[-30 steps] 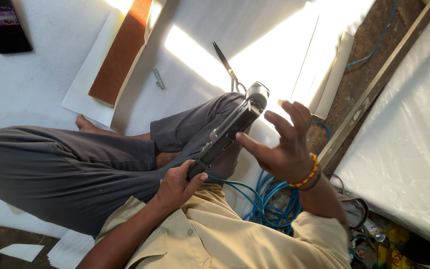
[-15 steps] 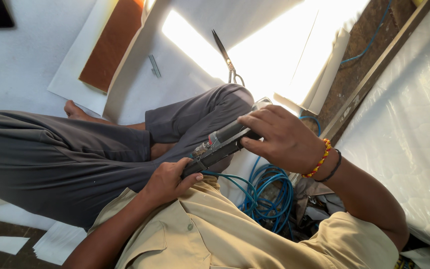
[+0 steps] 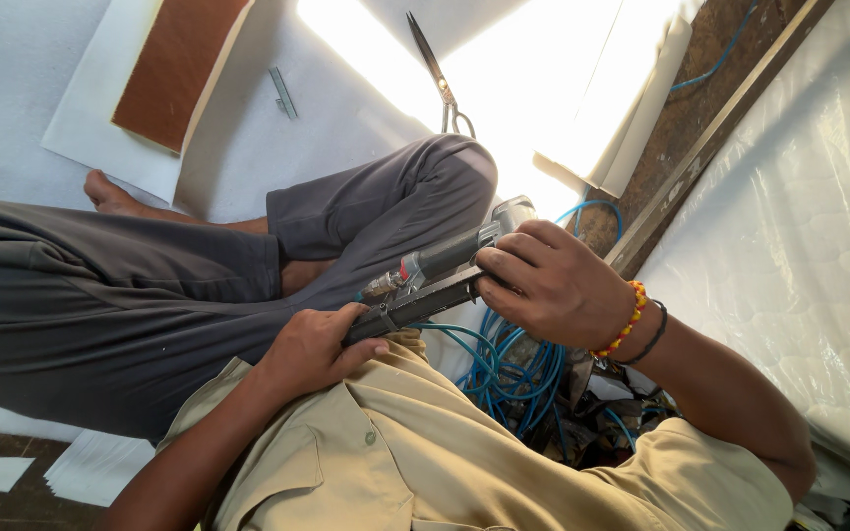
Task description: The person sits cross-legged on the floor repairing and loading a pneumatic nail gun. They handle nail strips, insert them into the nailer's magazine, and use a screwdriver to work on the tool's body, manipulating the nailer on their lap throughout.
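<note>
Seated cross-legged on the white sheet, the person steadies one pneumatic staple gun (image 3: 440, 280) over the lap. The left hand (image 3: 315, 344) has its grip closed around the near end, while the right hand (image 3: 543, 285) wraps the far end, so the tool lies level between both. One blue air hose (image 3: 504, 369) coils just beside it. Far off lie one pair of scissors (image 3: 437, 71) and one brown panel (image 3: 177, 67).

No labels, signs or screens show; the only packaging is the clear plastic wrap on the white quilted mattress (image 3: 809, 256) along the floor's right edge.
</note>
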A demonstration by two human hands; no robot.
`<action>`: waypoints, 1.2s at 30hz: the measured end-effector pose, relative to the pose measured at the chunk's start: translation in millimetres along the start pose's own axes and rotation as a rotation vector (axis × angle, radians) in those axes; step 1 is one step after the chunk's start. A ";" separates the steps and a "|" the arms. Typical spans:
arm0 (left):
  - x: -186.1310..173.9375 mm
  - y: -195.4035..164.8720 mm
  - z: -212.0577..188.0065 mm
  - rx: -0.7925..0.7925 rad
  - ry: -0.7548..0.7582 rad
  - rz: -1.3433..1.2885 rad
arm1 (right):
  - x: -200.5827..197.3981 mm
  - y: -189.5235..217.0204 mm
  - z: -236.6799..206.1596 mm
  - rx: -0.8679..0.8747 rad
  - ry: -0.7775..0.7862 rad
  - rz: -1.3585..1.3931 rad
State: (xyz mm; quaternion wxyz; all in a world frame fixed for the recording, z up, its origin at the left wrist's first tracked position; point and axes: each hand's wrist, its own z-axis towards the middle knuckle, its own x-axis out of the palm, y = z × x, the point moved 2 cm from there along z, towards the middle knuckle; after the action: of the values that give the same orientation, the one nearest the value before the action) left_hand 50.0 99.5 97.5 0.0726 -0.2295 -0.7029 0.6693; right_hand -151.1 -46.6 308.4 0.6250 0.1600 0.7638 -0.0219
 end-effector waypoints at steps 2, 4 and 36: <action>-2.6 -0.4 -0.2 0.000 0.021 0.047 | 6.5 0.2 -1.4 0.005 0.019 0.028; -4.2 -0.5 -0.1 -0.013 0.042 0.081 | 12.4 -0.8 -2.6 0.008 0.031 0.047; -13.0 8.1 -2.4 -0.085 0.133 0.270 | 15.7 -1.5 -18.7 0.082 -0.029 0.001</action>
State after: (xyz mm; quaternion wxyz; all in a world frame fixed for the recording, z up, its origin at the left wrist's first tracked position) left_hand 64.3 96.2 92.5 0.0185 -0.3687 -0.6868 0.6261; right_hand -171.8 -40.2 297.1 0.6287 0.1857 0.7531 -0.0552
